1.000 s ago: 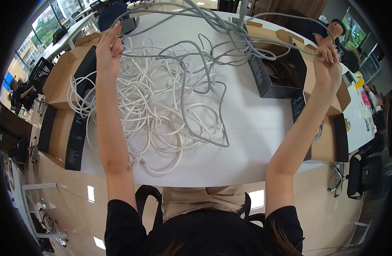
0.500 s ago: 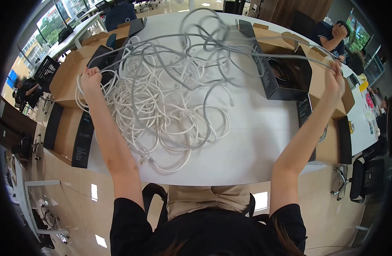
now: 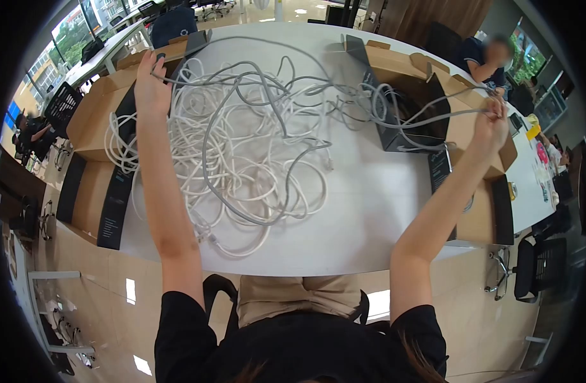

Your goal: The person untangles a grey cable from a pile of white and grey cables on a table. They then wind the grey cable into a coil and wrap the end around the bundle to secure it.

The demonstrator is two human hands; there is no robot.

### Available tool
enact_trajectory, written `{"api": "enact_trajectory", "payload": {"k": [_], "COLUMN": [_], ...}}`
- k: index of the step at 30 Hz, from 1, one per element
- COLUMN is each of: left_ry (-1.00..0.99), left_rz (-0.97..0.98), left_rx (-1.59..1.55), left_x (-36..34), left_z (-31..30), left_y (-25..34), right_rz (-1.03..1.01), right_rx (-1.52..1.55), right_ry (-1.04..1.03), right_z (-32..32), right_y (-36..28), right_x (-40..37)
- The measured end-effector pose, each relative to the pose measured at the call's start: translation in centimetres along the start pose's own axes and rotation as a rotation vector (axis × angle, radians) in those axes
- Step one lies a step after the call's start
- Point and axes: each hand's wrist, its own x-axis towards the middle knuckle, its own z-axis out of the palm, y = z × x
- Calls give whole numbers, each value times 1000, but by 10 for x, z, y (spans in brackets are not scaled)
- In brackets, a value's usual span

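A tangled grey cable (image 3: 285, 121) stretches across the table between my two hands. My left hand (image 3: 152, 89), at the far left, is closed on one part of it. At the far right my right hand (image 3: 492, 124) pinches another part, with its fingers pressed together. Loops of the grey cable hang over the front of a black box (image 3: 411, 140) on the right. Its left part lies over a large heap of white cables (image 3: 207, 137), which spreads beside my left forearm.
Open cardboard boxes with black sides stand at the left (image 3: 111, 207) and right (image 3: 500, 210) table edges. A seated person (image 3: 484, 60) is beyond the right side. Office chairs, including one at right (image 3: 543, 268), stand around the white table (image 3: 344, 236).
My left hand has risen away from me, while my right hand has come slightly lower. The grey tangle has dropped from mid-air, and its loops now hang around the right-hand black box.
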Motion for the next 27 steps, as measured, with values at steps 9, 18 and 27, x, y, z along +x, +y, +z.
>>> {"api": "enact_trajectory", "payload": {"k": [9,18,27], "left_ry": [-386,-57,-1458], "left_rz": [419,999,716], "left_rx": [876,1674,1095], "left_x": [-117,-156,-124], "left_z": [62,95,157], "left_y": [63,78,-45], "right_rz": [32,-165,-617], "right_rx": [-113,-781,-1011], "right_ry": [-76,-162,-203], "right_z": [90,142,183], "right_y": [36,61,21], "right_x": [-29,-56,-85]}}
